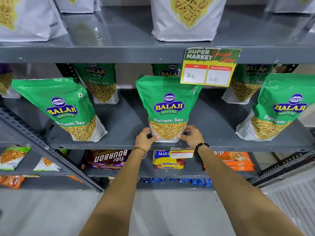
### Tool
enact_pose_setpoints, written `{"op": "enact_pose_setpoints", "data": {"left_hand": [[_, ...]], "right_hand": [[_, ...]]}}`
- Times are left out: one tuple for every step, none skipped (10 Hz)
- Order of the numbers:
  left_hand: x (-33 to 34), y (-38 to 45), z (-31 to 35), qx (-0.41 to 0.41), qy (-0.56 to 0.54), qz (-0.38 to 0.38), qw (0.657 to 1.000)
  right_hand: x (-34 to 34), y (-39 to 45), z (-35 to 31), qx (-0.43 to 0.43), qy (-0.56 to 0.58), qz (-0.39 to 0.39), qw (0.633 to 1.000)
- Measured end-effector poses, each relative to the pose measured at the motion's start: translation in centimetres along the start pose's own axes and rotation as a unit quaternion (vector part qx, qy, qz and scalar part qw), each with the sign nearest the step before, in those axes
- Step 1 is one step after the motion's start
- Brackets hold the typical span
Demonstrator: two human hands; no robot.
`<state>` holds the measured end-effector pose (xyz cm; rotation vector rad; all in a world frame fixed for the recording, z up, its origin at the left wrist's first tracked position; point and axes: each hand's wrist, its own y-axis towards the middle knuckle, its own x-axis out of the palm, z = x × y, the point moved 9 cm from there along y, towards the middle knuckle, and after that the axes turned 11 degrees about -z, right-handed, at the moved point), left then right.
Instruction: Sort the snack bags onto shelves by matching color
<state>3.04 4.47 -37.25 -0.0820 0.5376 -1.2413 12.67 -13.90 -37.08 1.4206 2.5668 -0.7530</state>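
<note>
A green Balaji Ratlami Sev bag (pixel 167 108) stands upright at the front middle of the grey middle shelf (pixel 122 120). My left hand (pixel 145 138) grips its lower left corner and my right hand (pixel 191 136) grips its lower right corner. More green bags of the same kind stand on this shelf: one at the left (pixel 63 108), one at the right (pixel 279 109), and others behind (pixel 100 82). White sev bags (pixel 185 17) stand on the shelf above.
A yellow price tag (pixel 208 67) hangs from the upper shelf's edge, over the held bag's top right. The lower shelf holds a brown Bourbon pack (pixel 106 159), Marie biscuit packs (pixel 166 160) and orange cookie packs (pixel 233 160). Blue wrappers (pixel 179 181) lie below.
</note>
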Motion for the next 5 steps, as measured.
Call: {"op": "enact_pose_setpoints", "data": {"left_hand": [[0.1, 0.0, 0.1, 0.000, 0.000, -0.003, 1.000], [0.1, -0.1, 0.2, -0.003, -0.001, -0.004, 1.000], [0.1, 0.1, 0.0, -0.001, 0.008, -0.005, 1.000], [0.1, -0.4, 0.0, -0.008, 0.027, -0.010, 1.000], [0.1, -0.8, -0.9, -0.019, 0.044, 0.002, 0.999]], "right_hand": [[0.1, 0.0, 0.0, 0.001, 0.003, -0.005, 1.000], [0.1, -0.1, 0.0, 0.003, 0.009, -0.006, 1.000], [0.2, 0.0, 0.1, 0.002, 0.019, -0.011, 1.000], [0.4, -0.4, 0.0, 0.000, 0.021, -0.023, 1.000], [0.6, -0.8, 0.1, -0.001, 0.035, -0.019, 0.999]]}}
